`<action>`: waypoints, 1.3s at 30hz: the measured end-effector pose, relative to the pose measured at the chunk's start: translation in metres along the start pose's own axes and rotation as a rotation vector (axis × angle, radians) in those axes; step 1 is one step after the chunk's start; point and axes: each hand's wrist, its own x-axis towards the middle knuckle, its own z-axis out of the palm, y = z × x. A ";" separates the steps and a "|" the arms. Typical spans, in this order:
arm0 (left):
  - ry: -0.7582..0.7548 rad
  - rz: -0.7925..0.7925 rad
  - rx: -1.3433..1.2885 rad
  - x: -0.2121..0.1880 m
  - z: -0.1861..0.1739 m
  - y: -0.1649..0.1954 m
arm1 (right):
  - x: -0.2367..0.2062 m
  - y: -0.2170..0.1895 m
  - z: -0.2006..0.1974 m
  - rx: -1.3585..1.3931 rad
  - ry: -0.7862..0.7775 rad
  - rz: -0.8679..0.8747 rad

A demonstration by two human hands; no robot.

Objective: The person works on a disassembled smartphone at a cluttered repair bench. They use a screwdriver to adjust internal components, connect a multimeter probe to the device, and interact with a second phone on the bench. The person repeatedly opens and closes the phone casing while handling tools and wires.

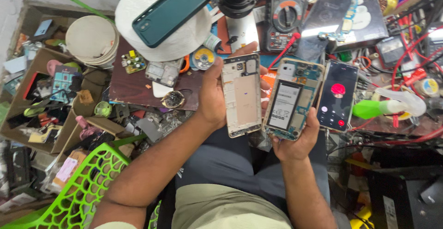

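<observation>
My left hand (213, 95) grips a pale, gold-edged phone back frame (242, 95), held upright with its inner side toward me. Beside it, my right hand (295, 142) holds from below an opened phone body (291, 99) with its battery and circuit board bare. The two parts sit side by side, nearly touching, above my lap. Just right of them a black phone (338, 96) with a lit screen showing red buttons lies on the cluttered bench.
A dark green phone (170, 11) rests on a white hat. A multimeter (290, 8) with red leads stands behind. Cardboard boxes (27, 86) of parts fill the left, a green plastic chair (87, 187) is lower left, and a green-tipped tool (392, 106) and red wires lie right.
</observation>
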 end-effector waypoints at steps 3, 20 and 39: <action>0.070 -0.009 0.021 0.001 0.003 0.002 | 0.006 0.000 0.013 -0.115 0.229 0.054; 0.216 -0.059 0.332 0.002 0.011 0.004 | 0.000 0.006 0.022 -0.263 0.236 -0.018; 0.341 0.354 1.422 -0.008 0.040 -0.004 | -0.011 0.038 0.029 -1.349 0.074 -0.368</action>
